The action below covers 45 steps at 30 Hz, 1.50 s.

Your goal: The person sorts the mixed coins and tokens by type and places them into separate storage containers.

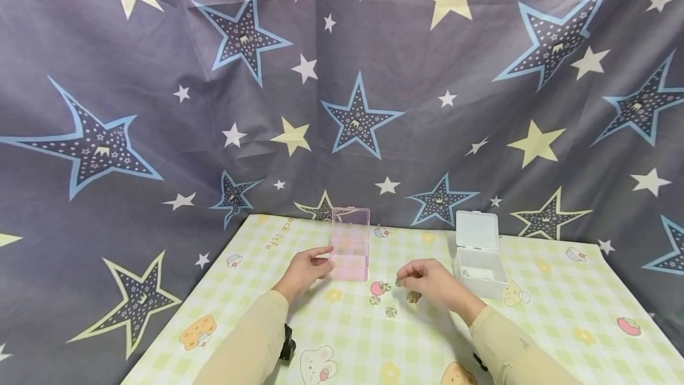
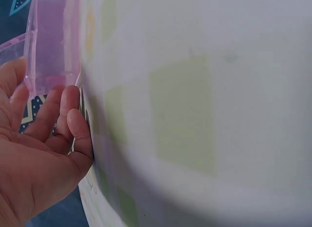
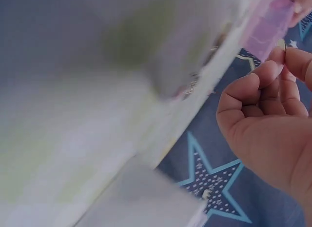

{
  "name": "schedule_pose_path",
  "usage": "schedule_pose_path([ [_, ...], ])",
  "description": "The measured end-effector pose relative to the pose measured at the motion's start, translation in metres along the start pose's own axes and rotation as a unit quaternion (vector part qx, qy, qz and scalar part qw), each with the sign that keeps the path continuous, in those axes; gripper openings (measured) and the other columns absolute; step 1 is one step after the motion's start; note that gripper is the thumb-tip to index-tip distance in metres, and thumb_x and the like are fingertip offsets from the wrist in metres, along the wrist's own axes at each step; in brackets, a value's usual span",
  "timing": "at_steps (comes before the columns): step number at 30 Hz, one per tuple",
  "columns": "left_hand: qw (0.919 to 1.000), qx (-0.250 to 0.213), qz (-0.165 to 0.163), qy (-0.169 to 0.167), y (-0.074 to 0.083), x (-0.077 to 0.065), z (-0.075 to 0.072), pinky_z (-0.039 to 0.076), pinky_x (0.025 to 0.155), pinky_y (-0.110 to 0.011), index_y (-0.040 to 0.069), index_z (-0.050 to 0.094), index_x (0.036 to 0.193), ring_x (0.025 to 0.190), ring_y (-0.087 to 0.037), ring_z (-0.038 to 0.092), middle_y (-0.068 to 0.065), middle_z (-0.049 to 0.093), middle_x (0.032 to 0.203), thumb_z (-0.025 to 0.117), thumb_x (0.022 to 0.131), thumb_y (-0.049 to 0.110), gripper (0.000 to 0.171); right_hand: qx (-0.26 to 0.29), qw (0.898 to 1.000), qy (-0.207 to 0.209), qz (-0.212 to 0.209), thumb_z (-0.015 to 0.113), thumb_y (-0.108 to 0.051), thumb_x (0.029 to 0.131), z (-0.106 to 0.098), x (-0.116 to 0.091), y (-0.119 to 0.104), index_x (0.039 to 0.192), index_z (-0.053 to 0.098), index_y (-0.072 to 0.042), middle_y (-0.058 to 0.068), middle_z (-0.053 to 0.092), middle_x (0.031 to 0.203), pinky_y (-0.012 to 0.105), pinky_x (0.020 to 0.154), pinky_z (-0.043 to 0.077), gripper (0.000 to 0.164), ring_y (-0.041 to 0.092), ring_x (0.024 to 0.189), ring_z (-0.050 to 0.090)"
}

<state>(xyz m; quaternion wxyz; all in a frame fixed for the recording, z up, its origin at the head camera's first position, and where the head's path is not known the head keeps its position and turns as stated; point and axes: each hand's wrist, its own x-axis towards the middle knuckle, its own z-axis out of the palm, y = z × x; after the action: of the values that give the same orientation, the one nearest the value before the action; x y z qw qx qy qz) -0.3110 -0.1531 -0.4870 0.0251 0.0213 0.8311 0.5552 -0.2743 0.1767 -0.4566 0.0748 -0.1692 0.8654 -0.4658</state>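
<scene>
My left hand (image 1: 304, 271) is at the left side of a see-through pink box (image 1: 350, 266), its lid raised at the back. In the left wrist view, thumb and fingertips touch the box's edge, with the other fingers loosely bent. My right hand (image 1: 430, 281) pinches a small coin-like disc (image 3: 281, 43) between thumb and forefinger. Below and left of that hand, several shiny discs (image 1: 391, 312) lie scattered on the tablecloth; one more disc (image 1: 413, 296) lies just under its fingers.
An opened white box (image 1: 483, 281) stands right of my right hand, its lid tilted back and something small inside. A green-checked cloth (image 1: 256, 278) covers the table. Behind it hangs a dark curtain (image 1: 288, 183) with stars.
</scene>
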Motion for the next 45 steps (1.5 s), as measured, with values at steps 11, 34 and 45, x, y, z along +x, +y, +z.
schedule_pose_path([
  [11, 0.9997, -0.01, -0.014, -0.018, 0.002, 0.004, 0.003, 0.063, 0.089, -0.039, 0.014, 0.064, 0.149, 0.107, -0.024, 0.077, -0.018, 0.076, 0.131, 0.074, 0.101, 0.016, 0.049, 0.036, 0.999, 0.038, 0.008, 0.069, -0.013, 0.098, 0.018, 0.041, -0.034, 0.11, 0.08, -0.008, 0.01, 0.08, 0.103, 0.034, 0.092, 0.056, 0.016, 0.012, 0.094, 0.07],
  [34, 0.9998, -0.015, -0.012, -0.007, 0.0, 0.0, -0.002, 0.063, 0.09, -0.04, 0.012, 0.066, 0.148, 0.11, -0.026, 0.077, -0.019, 0.076, 0.13, 0.075, 0.1, 0.015, 0.048, -0.011, 0.996, 0.076, 0.042, 0.069, -0.014, 0.099, 0.05, 0.064, -0.034, 0.112, 0.079, -0.008, 0.005, 0.078, 0.105, 0.033, 0.084, 0.054, 0.018, 0.015, 0.088, 0.064],
  [45, 0.9997, -0.014, -0.017, -0.014, 0.0, 0.0, -0.003, 0.062, 0.092, -0.041, 0.016, 0.064, 0.149, 0.113, -0.027, 0.075, -0.018, 0.073, 0.136, 0.074, 0.102, 0.017, 0.048, -0.045, 0.993, 0.097, 0.057, 0.067, -0.019, 0.102, 0.005, 0.041, -0.007, 0.12, 0.076, -0.005, 0.009, 0.077, 0.113, 0.034, 0.088, 0.055, 0.025, 0.018, 0.098, 0.067],
])
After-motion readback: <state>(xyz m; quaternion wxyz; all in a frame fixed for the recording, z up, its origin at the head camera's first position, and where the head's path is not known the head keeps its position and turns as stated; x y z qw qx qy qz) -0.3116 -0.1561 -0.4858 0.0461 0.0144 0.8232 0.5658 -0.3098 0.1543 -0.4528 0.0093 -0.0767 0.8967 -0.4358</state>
